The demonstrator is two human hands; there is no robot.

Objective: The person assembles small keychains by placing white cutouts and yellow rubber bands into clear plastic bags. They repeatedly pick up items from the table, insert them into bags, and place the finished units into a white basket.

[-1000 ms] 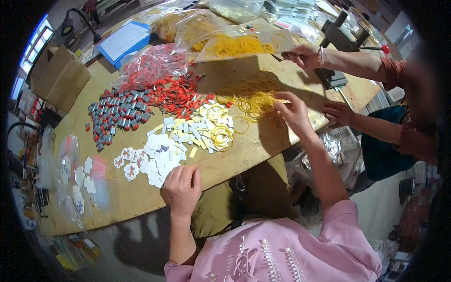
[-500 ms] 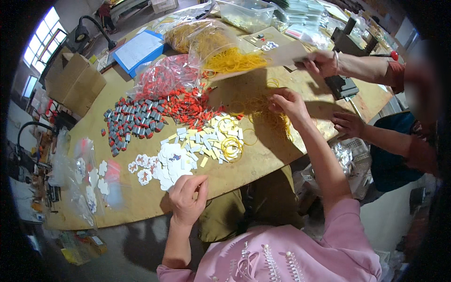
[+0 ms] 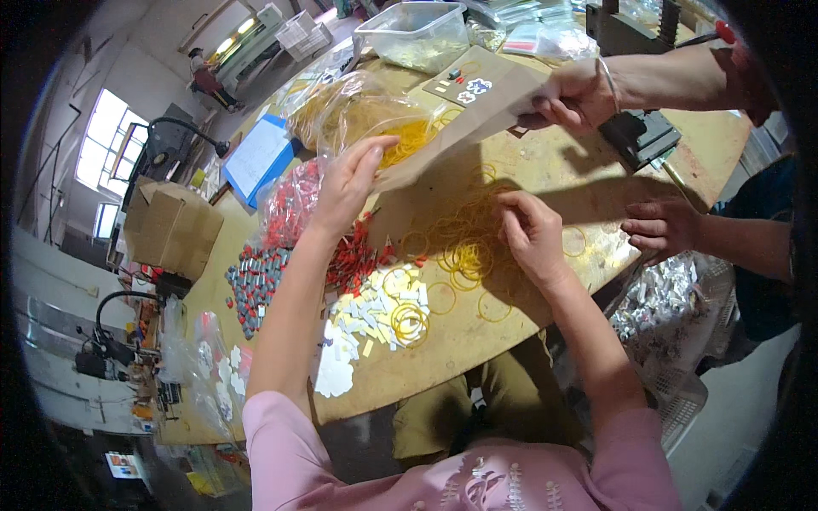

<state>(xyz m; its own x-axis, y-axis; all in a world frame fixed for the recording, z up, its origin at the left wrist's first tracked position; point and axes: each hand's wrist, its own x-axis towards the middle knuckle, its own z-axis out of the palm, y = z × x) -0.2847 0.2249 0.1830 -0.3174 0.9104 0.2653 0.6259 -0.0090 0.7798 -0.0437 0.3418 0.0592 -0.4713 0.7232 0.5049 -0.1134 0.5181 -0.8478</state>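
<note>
My left hand [image 3: 348, 189] is raised over the table, thumb and fingers stretched out beside the near end of a thin brownish sheet [image 3: 490, 119]. Whether it touches the sheet I cannot tell. A co-worker's hand [image 3: 579, 94] grips the sheet's far end. My right hand [image 3: 532, 237] is above the loose yellow rubber bands [image 3: 464, 260], its fingers curled together; what they hold, if anything, is hidden. Nearer me lie small white and pale yellow blocks [image 3: 379, 315] and white flower-shaped cutouts [image 3: 335, 370]. Small red pieces [image 3: 351, 264] lie beneath my left forearm.
Grey-and-red pieces [image 3: 247, 281] lie to the left, near a cardboard box [image 3: 175, 230] and blue folder [image 3: 260, 157]. Bagged rubber bands [image 3: 349, 106], a clear tub [image 3: 413, 34] and a sample card [image 3: 464, 77] are farther back. The co-worker's other hand [image 3: 665, 226] is at the right edge.
My left hand has moved from the near table edge up and forward to the sheet. My right hand stays by the rubber bands, slightly lower in view. The view has shifted leftward.
</note>
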